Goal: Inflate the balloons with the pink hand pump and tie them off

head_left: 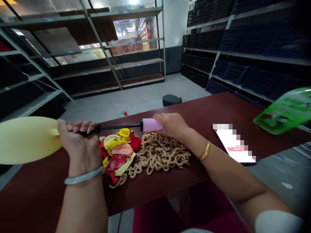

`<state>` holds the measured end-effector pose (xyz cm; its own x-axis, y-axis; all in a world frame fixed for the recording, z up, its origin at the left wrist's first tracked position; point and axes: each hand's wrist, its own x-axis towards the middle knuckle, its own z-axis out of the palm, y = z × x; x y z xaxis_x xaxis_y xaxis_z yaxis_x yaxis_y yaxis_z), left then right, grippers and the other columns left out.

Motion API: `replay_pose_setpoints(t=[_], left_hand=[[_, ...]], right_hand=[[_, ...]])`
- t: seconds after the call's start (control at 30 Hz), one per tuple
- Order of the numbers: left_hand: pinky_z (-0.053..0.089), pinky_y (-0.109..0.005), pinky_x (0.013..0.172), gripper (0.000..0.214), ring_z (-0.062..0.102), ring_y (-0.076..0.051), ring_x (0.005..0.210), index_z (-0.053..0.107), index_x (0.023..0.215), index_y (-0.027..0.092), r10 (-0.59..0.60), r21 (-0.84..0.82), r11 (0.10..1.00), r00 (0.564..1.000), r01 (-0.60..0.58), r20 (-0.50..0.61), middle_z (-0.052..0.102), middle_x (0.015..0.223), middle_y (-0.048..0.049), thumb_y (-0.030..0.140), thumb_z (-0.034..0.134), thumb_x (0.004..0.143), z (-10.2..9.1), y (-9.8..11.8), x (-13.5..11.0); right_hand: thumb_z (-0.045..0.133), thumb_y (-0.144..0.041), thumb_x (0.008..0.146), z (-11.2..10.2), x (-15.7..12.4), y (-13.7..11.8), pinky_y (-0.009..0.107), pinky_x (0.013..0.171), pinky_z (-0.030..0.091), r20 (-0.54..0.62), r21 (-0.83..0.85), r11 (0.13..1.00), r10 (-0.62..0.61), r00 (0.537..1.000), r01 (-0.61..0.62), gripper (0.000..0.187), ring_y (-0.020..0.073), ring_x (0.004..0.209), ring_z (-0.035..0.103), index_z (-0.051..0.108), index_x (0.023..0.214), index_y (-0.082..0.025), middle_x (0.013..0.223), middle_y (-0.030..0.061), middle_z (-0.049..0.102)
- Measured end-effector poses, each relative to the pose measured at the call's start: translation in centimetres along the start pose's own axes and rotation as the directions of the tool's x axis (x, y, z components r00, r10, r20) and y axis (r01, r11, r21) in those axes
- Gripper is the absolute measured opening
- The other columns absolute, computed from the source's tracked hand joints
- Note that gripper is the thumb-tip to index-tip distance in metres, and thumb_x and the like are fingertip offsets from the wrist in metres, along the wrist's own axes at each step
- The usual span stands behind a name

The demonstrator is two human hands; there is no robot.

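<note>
A hand pump with a pink barrel [152, 125] and a black rod [120, 127] is held level above the table, its rod drawn out. My right hand [171, 126] wraps round the pink barrel. My left hand [79, 136] closes round the black end of the pump and the neck of a pale yellow balloon [29, 139], which is inflated and sticks out to the left. Below the pump lies a pile of limp balloons [121, 149] in red, yellow and orange. Beside it is a heap of curly tan pieces [165, 153] whose kind I cannot make out.
On the dark red table [204, 110] a lit phone [233, 144] lies to the right, near a green and white packet [286, 110]. A dark object [172, 99] stands beyond the far edge. Metal shelves [138, 63] and dark crates [233, 71] line the room.
</note>
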<state>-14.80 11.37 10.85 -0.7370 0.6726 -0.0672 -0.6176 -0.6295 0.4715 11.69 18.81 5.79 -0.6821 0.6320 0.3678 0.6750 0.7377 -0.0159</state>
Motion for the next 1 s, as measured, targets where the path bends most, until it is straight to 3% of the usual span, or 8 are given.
replay_pose_setpoints(t=[0.1, 0.2, 0.4, 0.53, 0.67, 0.9, 1.0], left_hand=[[0.028, -0.019, 0.045, 0.035, 0.028, -0.007, 0.042, 0.029, 0.063, 0.018, 0.031, 0.015, 0.999, 0.978, -0.035, 0.205, 0.032, 0.047, 0.0078, 0.024, 0.048, 0.090, -0.7, -0.2, 0.4], [0.028, -0.020, 0.044, 0.037, 0.028, -0.006, 0.041, 0.028, 0.060, 0.018, 0.003, 0.074, 0.997, 0.956, -0.026, 0.294, 0.031, 0.045, 0.0076, 0.027, 0.044, 0.092, -1.2, -2.4, 0.1], [0.027, -0.022, 0.041, 0.041, 0.032, -0.007, 0.038, 0.030, 0.058, 0.018, -0.128, 0.160, 0.983, 0.951, 0.084, 0.282, 0.030, 0.044, 0.0068, 0.034, 0.047, 0.091, -1.0, -7.5, -2.7], [0.027, -0.021, 0.041, 0.041, 0.033, -0.006, 0.037, 0.032, 0.058, 0.018, -0.146, 0.137, 0.985, 0.941, 0.109, 0.304, 0.030, 0.044, 0.0072, 0.035, 0.053, 0.088, -1.1, -8.7, -3.6], [0.026, -0.021, 0.040, 0.038, 0.033, -0.006, 0.036, 0.035, 0.060, 0.018, -0.129, 0.148, 0.985, 0.945, 0.088, 0.301, 0.031, 0.044, 0.0076, 0.036, 0.055, 0.087, -1.3, -7.2, -2.4], [0.028, -0.019, 0.041, 0.043, 0.032, -0.005, 0.036, 0.027, 0.057, 0.018, -0.001, 0.067, 0.998, 0.959, -0.019, 0.283, 0.029, 0.043, 0.0088, 0.031, 0.058, 0.085, -2.1, -0.5, 2.2], [0.028, -0.018, 0.041, 0.043, 0.033, -0.004, 0.036, 0.028, 0.057, 0.018, 0.023, 0.046, 0.998, 0.960, -0.037, 0.279, 0.030, 0.043, 0.0086, 0.030, 0.058, 0.084, -2.4, -0.3, 2.5]], right_hand=[[0.059, -0.051, 0.079, 0.0, 0.0, 0.4, 0.029, 0.059, 0.029, 0.016, -0.019, 1.000, 0.009, 1.000, -0.008, 0.049, 0.0210, 0.083, 0.058, 0.048, 0.114, -0.018, 0.100, 0.0093, 0.064], [0.060, -0.046, 0.078, 0.1, -0.1, -0.2, 0.029, 0.059, 0.029, 0.026, -0.024, 1.000, 0.011, 1.000, -0.010, 0.044, 0.0206, 0.081, 0.058, 0.048, 0.110, -0.018, 0.098, 0.0079, 0.064], [0.061, -0.045, 0.074, 0.5, -0.2, -2.6, 0.029, 0.059, 0.032, 0.025, 0.001, 1.000, 0.016, 1.000, -0.016, 0.040, 0.0216, 0.075, 0.060, 0.049, 0.103, -0.019, 0.090, 0.0064, 0.065], [0.063, -0.041, 0.071, 0.6, -0.1, -3.4, 0.030, 0.058, 0.032, -0.011, -0.012, 0.999, 0.031, 0.999, -0.032, 0.037, 0.0223, 0.073, 0.060, 0.050, 0.099, -0.020, 0.085, 0.0061, 0.065], [0.062, -0.040, 0.072, 0.7, -0.2, -3.2, 0.030, 0.057, 0.031, -0.039, 0.001, 1.000, 0.009, 0.999, -0.009, 0.032, 0.0223, 0.073, 0.061, 0.051, 0.096, -0.021, 0.083, 0.0055, 0.066], [0.059, -0.040, 0.075, 0.5, -0.3, -0.8, 0.029, 0.056, 0.032, -0.011, 0.027, 1.000, -0.001, 1.000, 0.001, 0.030, 0.0220, 0.074, 0.063, 0.054, 0.099, -0.022, 0.085, 0.0052, 0.067], [0.060, -0.040, 0.076, 0.0, -0.4, -0.1, 0.029, 0.057, 0.033, -0.010, -0.004, 1.000, 0.002, 1.000, -0.002, 0.032, 0.0223, 0.074, 0.063, 0.054, 0.102, -0.022, 0.087, 0.0054, 0.067]])
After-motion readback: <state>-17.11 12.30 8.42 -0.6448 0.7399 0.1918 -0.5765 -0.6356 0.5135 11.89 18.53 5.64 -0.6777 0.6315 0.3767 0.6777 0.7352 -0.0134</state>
